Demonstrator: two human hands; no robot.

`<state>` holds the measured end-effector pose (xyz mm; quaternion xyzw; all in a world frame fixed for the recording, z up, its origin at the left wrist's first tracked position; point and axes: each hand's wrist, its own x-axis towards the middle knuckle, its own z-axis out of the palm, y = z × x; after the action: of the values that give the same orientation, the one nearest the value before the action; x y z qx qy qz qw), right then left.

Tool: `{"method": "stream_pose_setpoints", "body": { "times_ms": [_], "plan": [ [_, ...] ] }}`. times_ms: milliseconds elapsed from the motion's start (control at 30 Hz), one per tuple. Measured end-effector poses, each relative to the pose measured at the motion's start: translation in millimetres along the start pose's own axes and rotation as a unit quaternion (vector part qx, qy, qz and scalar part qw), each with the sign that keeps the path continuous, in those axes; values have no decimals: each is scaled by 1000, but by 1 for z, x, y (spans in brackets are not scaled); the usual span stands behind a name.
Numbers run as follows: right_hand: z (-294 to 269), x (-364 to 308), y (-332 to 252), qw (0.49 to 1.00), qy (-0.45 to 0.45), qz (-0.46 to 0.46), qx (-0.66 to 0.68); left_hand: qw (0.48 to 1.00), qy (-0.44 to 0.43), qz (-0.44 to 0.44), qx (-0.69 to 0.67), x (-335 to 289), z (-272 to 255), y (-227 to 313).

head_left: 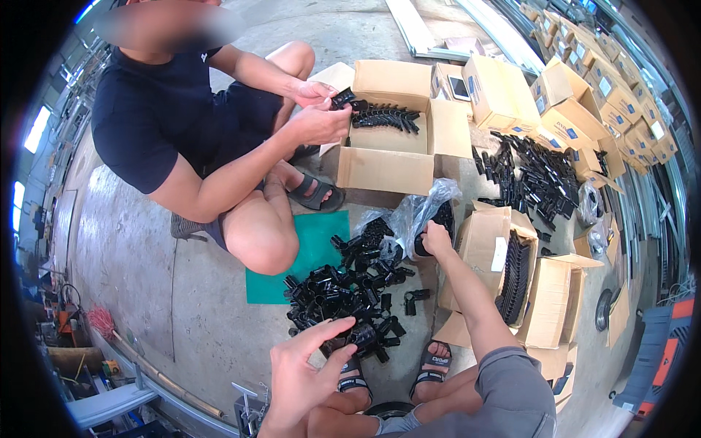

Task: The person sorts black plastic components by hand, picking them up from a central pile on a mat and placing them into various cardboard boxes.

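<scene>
My left hand (pixel 310 365) is raised low in the middle of the view, thumb and forefinger curled around a black pipe fitting (pixel 363 337). Right behind it lies a loose pile of similar black fittings (pixel 321 292). My right hand (pixel 437 239) reaches forward to the edge of a dark container of small black parts (pixel 443 215), beside a clear plastic bag (pixel 412 223). Its fingers are bent together, and what they pinch is hidden. Across from me, a seated person's hands (pixel 321 109) hold a black fitting (pixel 342 98) over an open cardboard box (pixel 387 169).
A green sheet (pixel 266 285) lies partly under the pile. Close on my right, an open carton (pixel 478 255) holds stacked black fittings, with another open carton (pixel 548 303) beside it. More fittings (pixel 522 175) are spread farther right, near stacked boxes (pixel 599 80). A phone (pixel 458 88) rests on a box.
</scene>
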<state>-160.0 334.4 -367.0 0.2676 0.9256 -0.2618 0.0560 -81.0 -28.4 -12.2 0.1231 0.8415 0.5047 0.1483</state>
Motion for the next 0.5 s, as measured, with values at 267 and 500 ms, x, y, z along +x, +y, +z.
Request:
{"method": "stream_pose_setpoints", "body": {
  "times_ms": [267,500],
  "plan": [
    [-36,-19,8,998,24,-60,2,988,19,-18,-151,3,-10,-15],
    [-100,-64,-49,976,77,-166,119,928,28,-61,-367,10,-9,-18]
  ]
}}
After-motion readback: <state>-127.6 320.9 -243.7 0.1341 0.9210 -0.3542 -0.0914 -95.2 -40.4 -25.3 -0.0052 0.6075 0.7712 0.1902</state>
